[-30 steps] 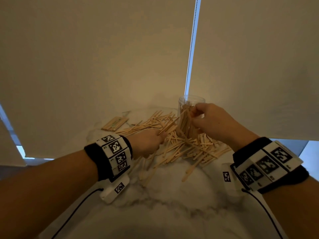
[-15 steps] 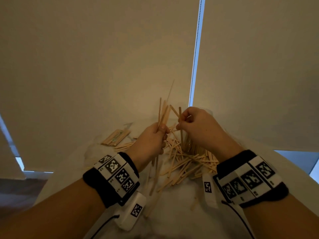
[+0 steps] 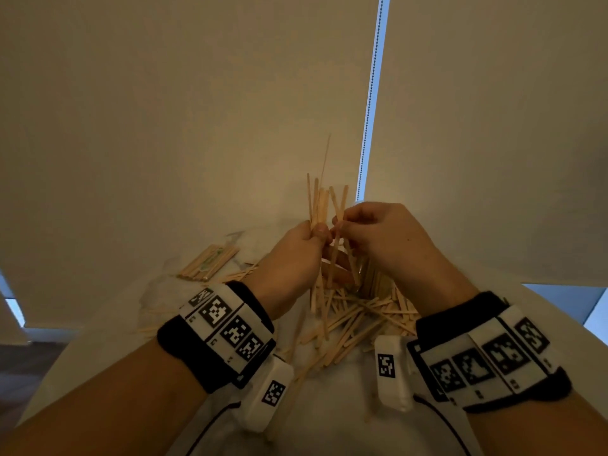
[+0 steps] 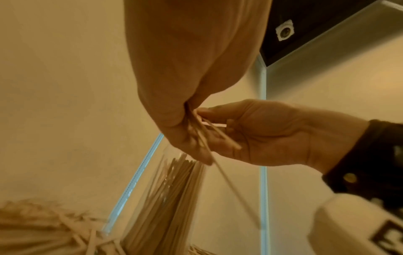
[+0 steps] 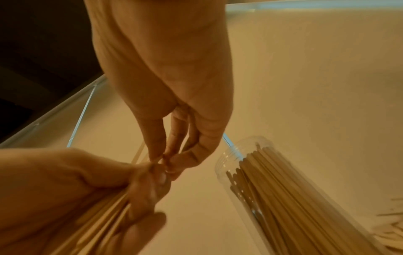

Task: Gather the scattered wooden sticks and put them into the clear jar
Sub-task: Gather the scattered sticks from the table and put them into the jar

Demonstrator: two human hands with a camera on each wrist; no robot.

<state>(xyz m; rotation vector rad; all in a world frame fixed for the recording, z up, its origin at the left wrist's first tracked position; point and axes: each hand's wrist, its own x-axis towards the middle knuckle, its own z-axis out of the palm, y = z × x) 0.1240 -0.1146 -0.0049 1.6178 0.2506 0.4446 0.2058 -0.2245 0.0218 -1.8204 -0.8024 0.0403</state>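
Observation:
My left hand [image 3: 307, 240] grips an upright bundle of wooden sticks [image 3: 317, 202] above the table; the same hand [image 5: 122, 188] appears low left in the right wrist view with the bundle [image 5: 102, 222]. My right hand [image 3: 348, 225] pinches a few sticks [image 3: 339, 205] right beside the bundle, fingertips touching the left thumb. The clear jar [image 5: 283, 189] stands just behind the hands, holding many sticks; it also shows in the left wrist view, the jar [image 4: 165, 198]. In the head view the hands hide it almost fully. Loose sticks [image 3: 355, 317] lie piled on the white table [image 3: 329, 422].
A flat packet of sticks [image 3: 209, 263] lies at the table's far left. Cream roller blinds [image 3: 164, 110] hang close behind the table, with a bead chain [image 3: 370, 103] in the gap between them. The table's right edge [image 3: 559, 311] runs near my right wrist.
My left hand rose from the pile with a bundle of sticks. My right hand left the jar mouth and met the left hand; both now hold sticks upright, closer together.

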